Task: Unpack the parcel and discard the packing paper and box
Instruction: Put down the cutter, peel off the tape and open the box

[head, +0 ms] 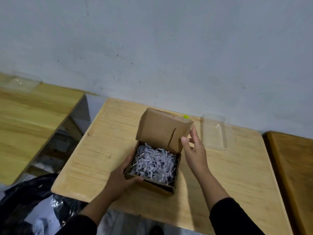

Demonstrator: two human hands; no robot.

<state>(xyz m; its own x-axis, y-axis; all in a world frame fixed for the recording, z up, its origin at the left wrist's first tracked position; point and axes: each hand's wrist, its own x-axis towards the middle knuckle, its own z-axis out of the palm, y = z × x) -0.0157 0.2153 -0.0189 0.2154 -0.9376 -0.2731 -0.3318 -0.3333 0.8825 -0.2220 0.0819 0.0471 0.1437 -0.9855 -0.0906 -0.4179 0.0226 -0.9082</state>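
Two hands | left hand (122,178) fingers grip box (152,182) near corner | right hand (194,150) fingers loosely spread, touching upright lid (162,128)

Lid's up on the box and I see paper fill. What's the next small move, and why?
Probably dip the right hand from the raised lid flap into the pale shredded paper and lift a handful out. The brown cardboard box stands open, the left hand already steadies its near corner, and the fill hides whatever lies beneath. The black plastic bag waits at left.
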